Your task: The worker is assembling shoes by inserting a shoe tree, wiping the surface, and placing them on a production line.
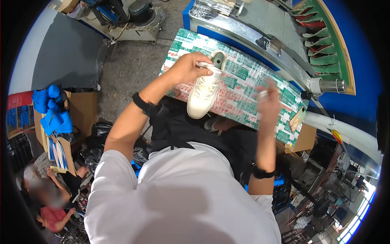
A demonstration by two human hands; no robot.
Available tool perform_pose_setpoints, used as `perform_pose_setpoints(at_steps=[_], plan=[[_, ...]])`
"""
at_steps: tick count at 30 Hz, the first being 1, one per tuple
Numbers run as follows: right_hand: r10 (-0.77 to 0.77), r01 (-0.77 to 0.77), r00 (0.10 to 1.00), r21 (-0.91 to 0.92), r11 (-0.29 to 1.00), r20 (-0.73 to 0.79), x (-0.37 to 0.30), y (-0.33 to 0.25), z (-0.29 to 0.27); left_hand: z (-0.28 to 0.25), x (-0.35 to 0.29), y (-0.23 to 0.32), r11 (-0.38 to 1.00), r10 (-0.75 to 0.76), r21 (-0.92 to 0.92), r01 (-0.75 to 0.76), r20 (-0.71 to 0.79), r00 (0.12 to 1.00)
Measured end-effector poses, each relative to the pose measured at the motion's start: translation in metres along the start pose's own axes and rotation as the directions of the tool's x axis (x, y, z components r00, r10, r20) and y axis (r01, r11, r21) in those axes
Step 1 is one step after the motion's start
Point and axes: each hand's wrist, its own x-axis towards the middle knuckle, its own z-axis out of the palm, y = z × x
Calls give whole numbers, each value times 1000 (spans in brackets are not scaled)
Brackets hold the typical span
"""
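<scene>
My left hand (187, 68) grips a cream-white sneaker (205, 87) by its heel and collar, sole side down, toe pointing toward me. The shoe hangs over the near edge of a work board (243, 77) wrapped in green, red and white printed film. My right hand (266, 99) is raised over the board to the right of the shoe, blurred, pinching a small pale object between the fingertips; what it is I cannot tell. Both wrists wear black bands. I am in a white shirt and dark trousers.
A phone (297, 118) lies at the board's right corner. Behind the board runs a blue machine with a metal belt (264, 24) and green shoe parts (323, 44). Blue shoe lasts (50, 112) sit on cardboard boxes at left. Another person (48, 203) sits lower left.
</scene>
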Motion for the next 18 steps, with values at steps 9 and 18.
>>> perform_pose_setpoints(at_steps=[9, 18], plan=[[-408, 523, 852, -581, 624, 328, -38, 33, 121, -30, 43, 11, 975, -70, 222, -10, 349, 934], [-32, 52, 896, -33, 998, 442, -42, -3, 134, -26, 50, 17, 926, -123, 376, 14, 267, 956]])
